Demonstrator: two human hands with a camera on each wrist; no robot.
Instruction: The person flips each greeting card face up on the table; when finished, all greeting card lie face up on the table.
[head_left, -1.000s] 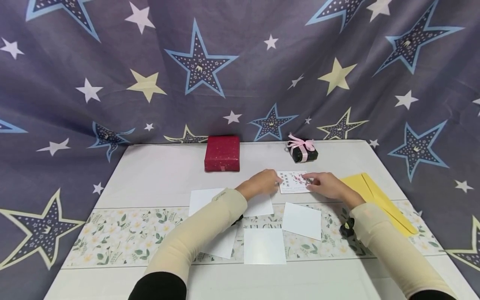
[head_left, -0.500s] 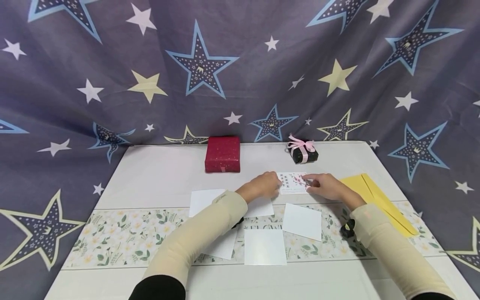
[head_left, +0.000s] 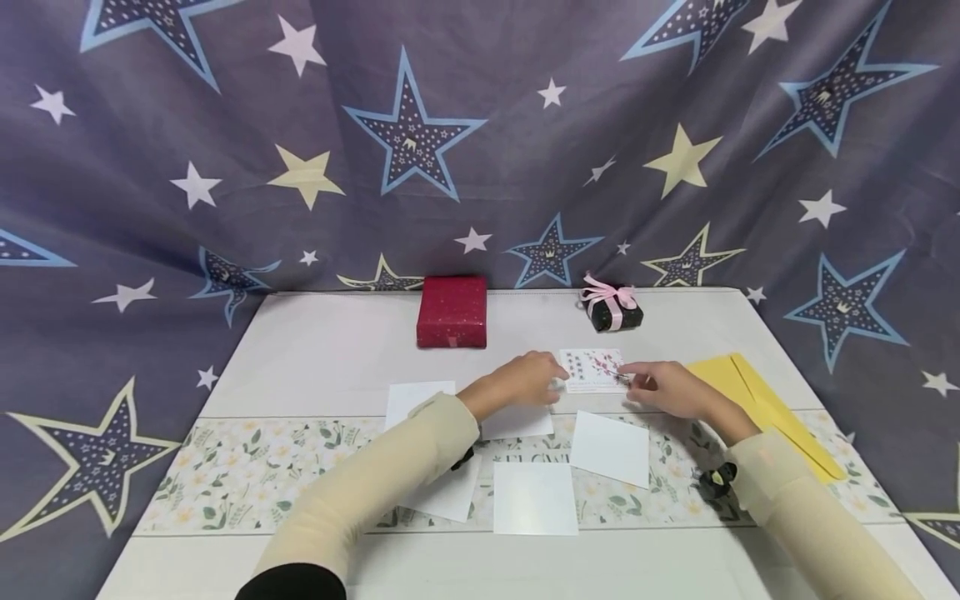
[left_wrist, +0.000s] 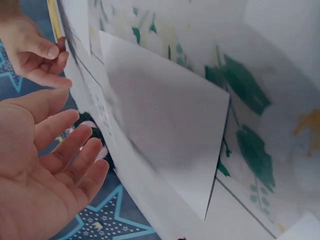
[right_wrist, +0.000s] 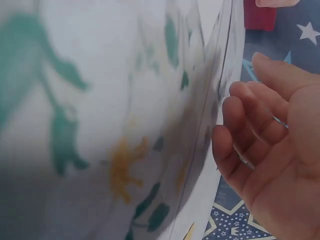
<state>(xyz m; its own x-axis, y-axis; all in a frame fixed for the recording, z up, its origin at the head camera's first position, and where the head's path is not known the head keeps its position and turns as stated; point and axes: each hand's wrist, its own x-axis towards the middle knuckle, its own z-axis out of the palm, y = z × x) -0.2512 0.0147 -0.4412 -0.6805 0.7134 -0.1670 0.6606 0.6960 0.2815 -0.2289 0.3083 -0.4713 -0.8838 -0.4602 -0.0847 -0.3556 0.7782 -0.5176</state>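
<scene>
A small white card [head_left: 587, 385] printed with dark lettering and pink blossoms lies flat towards the back of the table. My left hand [head_left: 525, 379] is at its left edge; in the left wrist view the left hand [left_wrist: 50, 165] has spread, relaxed fingers and an unfilled palm. At the card's right edge is my right hand [head_left: 663, 389], index finger pointing inward. The right wrist view shows that hand [right_wrist: 272, 135] loosely bent and holding nothing. Whether the fingertips touch the card is hard to tell.
Several white sheets lie nearer the front, including a square one [head_left: 535, 498] and a tilted one [head_left: 611, 448]. A yellow envelope [head_left: 765, 408] is by the right forearm. Behind stand a red box [head_left: 452, 312] and a black box with pink ribbon [head_left: 615, 314].
Both hands have eased slightly outward from the card, the right fingers moving off its printed face to its edge. The card lies in about the same place; the head view has shifted a little.
</scene>
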